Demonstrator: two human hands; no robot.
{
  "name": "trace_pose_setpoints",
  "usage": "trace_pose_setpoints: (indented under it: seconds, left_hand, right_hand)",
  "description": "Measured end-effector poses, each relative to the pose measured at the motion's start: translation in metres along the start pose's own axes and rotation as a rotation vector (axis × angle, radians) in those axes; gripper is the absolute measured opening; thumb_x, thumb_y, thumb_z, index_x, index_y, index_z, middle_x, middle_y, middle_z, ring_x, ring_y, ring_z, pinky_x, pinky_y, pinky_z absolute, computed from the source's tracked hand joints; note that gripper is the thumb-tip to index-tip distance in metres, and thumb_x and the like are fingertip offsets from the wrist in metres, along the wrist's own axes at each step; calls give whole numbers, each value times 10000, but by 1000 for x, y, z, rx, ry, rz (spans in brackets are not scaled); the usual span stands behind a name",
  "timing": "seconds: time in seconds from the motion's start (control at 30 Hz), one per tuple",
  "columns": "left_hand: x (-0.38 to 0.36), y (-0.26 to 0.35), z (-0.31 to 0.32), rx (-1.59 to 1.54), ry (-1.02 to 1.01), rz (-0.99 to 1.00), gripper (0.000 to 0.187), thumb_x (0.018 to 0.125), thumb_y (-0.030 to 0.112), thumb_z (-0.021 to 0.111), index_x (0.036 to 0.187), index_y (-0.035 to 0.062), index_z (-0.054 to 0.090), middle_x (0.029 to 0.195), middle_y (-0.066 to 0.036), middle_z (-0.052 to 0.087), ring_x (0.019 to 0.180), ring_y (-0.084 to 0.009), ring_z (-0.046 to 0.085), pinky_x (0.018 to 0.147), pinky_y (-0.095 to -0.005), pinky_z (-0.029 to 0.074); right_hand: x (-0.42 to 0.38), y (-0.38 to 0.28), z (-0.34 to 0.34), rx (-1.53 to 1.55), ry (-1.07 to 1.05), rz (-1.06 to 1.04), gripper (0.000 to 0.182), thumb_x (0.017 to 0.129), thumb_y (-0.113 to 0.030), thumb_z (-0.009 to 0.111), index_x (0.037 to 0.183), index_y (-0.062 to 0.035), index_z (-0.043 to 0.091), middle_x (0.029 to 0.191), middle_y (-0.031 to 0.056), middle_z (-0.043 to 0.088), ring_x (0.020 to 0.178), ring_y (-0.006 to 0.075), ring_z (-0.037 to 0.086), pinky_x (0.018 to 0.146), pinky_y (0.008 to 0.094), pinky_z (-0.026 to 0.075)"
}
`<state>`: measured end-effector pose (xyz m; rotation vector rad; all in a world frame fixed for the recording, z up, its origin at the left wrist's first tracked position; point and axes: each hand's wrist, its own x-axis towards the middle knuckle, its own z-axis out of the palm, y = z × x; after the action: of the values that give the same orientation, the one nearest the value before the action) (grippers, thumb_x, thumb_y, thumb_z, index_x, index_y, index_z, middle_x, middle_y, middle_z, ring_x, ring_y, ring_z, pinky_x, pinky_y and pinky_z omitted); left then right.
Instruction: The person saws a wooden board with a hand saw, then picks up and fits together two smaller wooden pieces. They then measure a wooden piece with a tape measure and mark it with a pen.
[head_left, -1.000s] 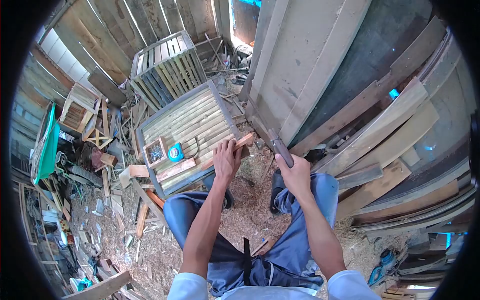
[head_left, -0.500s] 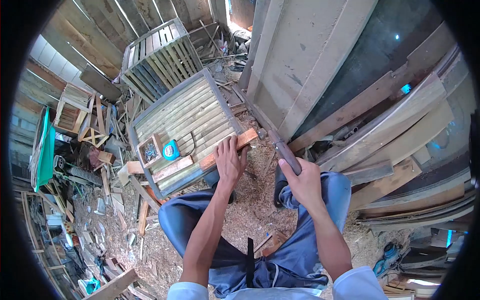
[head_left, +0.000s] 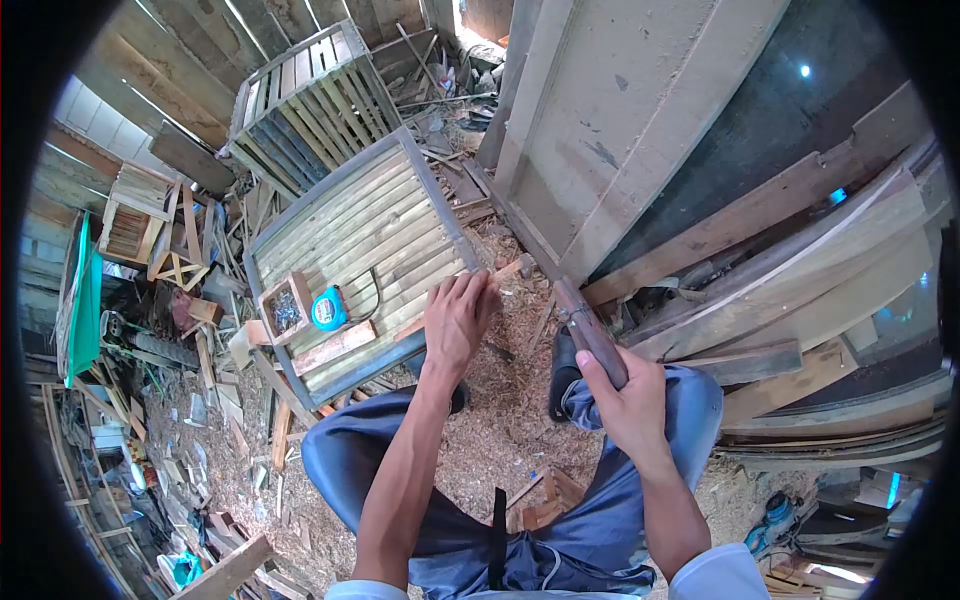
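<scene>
The wood strip [head_left: 410,328] is seen along the near edge of the slatted panel [head_left: 360,225], w/ one end reaching past the panel's right corner. It is gripped from above by the L hand [head_left: 458,315], the fingers being closed narrowly over it; how firmly it is pressed to the panel cannot be told. To the right of the panel, the handle [head_left: 582,320] of a tool is held by the R hand [head_left: 622,395], fully wrapped; the type of tool cannot be told, b/c its far part is not clear. The step in hand is judged to be the steadying of the strip, w/ the tool near its end; by any next move, a firm L grip, w/ fingers away from the tool, would be called for. On the panel, a short board [head_left: 335,345], a tape measure [head_left: 328,308] and a small box [head_left: 306,295] w/ metal pcs are placed, touched by neither hand. Beyond the panel, a slatted crate [head_left: 320,120] is seen; to its right, a door-like board [head_left: 600,130] is leaned.
</scene>
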<state>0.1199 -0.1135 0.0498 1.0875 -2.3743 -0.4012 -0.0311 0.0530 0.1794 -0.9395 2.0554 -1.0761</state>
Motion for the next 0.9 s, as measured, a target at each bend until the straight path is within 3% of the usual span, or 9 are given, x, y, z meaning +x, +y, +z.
trace_pose_setpoints:
  seconds: [0.2,0.43,0.63,0.8,0.9]
  left_hand:
    - [14,-14,-7,-60,17,-53,205,893,169,651,1068,64,668,895,-124,623,851,-314,601,723,-412,474]
    - [10,-19,10,-125,115,-136,199,887,182,661,1055,81,698,952,-96,604,849,-286,561,774,-390,447]
    - [12,-16,12,-185,200,-169,157,855,160,696,982,73,724,926,-107,615,860,-293,567,775,-389,453]
    - [14,-19,11,-114,227,-143,146,832,193,722,933,88,726,901,-84,620,828,-278,562,749,-373,441]
    - [16,-21,13,-215,190,-259,180,805,231,752,891,77,716,842,-81,595,806,-271,561,736,-380,442]
  right_hand:
    - [-2,8,7,61,-9,-15,291,897,-239,682,746,5,636,500,19,452,471,81,400,458,304,341]
    - [-1,23,24,136,-31,46,252,904,-206,671,766,3,641,502,11,439,480,65,389,451,294,335]
    - [5,36,40,79,-40,66,330,929,-259,650,723,-5,606,500,11,428,485,68,399,453,302,343]
    - [6,60,53,97,-30,48,447,965,-347,587,680,-4,561,491,50,453,452,138,438,463,342,360]
    - [5,73,59,40,-30,14,470,977,-355,561,675,4,549,492,94,451,440,195,460,468,367,363]
